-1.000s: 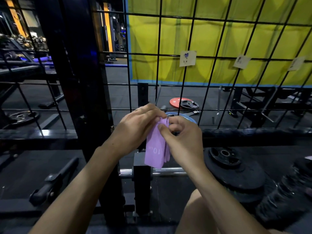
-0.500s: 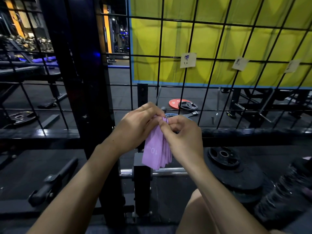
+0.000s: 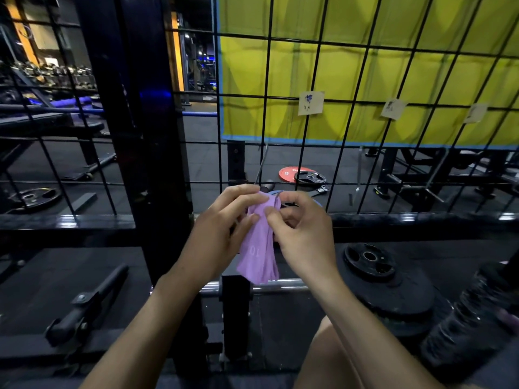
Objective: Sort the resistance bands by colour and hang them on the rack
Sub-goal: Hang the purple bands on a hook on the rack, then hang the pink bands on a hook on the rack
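A purple resistance band (image 3: 259, 249) with white print hangs folded between my two hands, just in front of the black wire grid rack (image 3: 331, 175). My left hand (image 3: 222, 234) pinches its upper left edge with curled fingers. My right hand (image 3: 303, 234) pinches the top right edge between thumb and forefinger. A thin metal hook (image 3: 261, 164) juts from the grid right above the band's top. Three paper labels are clipped to the grid: one with a blue-purple mark (image 3: 310, 103), a second (image 3: 393, 108) and a third (image 3: 476, 113) further right.
A thick black upright post (image 3: 140, 136) stands left of my hands. A steel barbell (image 3: 280, 286) runs below the band, with black weight plates (image 3: 384, 279) at the right. A yellow panel (image 3: 365, 66) hangs behind the grid. My bare knee (image 3: 331, 357) is at the bottom.
Both hands have stayed together at the band's top, fingers shifting slightly along its edge. The view has drifted a little; the band hangs much as before.
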Action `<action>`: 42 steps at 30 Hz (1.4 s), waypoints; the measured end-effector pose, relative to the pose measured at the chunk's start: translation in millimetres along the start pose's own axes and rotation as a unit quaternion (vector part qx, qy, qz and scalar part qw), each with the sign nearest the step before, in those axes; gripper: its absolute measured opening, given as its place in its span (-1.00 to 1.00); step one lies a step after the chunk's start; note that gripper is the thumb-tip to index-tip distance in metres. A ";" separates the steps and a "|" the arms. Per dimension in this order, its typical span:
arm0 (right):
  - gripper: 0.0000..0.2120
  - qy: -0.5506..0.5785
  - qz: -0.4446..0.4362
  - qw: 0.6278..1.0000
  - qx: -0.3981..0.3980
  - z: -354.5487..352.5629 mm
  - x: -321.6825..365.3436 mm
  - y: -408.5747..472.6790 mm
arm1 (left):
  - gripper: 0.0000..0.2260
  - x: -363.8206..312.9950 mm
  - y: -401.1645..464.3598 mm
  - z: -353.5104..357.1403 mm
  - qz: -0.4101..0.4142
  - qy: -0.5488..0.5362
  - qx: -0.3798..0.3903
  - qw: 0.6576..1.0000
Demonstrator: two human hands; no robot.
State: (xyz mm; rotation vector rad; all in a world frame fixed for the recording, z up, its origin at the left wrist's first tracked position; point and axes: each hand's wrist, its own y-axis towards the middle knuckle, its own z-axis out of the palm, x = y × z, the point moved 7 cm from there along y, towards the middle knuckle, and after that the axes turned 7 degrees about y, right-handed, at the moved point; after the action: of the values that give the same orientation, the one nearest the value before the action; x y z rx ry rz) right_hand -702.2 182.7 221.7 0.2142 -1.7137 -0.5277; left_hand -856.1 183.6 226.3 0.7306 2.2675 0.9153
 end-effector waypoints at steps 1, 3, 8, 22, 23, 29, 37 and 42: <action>-0.88 0.004 0.002 1.000 -0.001 -0.3 -2.0 -0.9 | -0.76 -1.0 0.8 0.4 0.008 0.005 0.003 1.000; -0.87 0.005 0.007 1.000 0.003 -3.0 -4.1 -2.3 | -0.74 -2.1 1.1 0.2 0.013 0.017 0.012 1.000; -0.83 -0.018 0.028 0.998 0.051 -13.9 -5.8 -9.3 | -0.63 -4.6 -9.4 -3.6 0.006 0.054 0.023 0.998; -0.97 -0.136 0.009 0.990 -0.021 -227.8 -24.6 -58.4 | -0.88 -164.0 11.6 119.4 0.104 -0.141 0.131 0.976; -0.96 -0.149 0.024 0.988 -0.044 -259.0 -31.1 -64.6 | -0.88 -184.4 15.2 142.7 0.122 -0.154 0.158 0.968; -0.93 -0.231 0.124 0.945 -0.196 -450.0 -78.2 -127.0 | -0.91 -314.3 28.5 288.3 0.225 -0.193 0.280 0.913; -0.97 -0.267 0.308 0.827 -0.388 -648.5 -147.5 -238.1 | -0.96 -474.3 7.7 467.5 0.289 -0.247 0.428 0.820; -0.83 -0.279 0.405 0.698 -0.521 -724.3 -189.0 -303.6 | -0.98 -523.1 -15.2 534.6 0.281 -0.237 0.487 0.792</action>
State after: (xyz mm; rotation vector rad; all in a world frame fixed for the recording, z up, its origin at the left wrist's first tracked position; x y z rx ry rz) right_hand -6.1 -167.8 9.0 -1.6027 -1.5706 -0.8318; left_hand -139.2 53.1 56.6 1.8961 1.9403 -0.3490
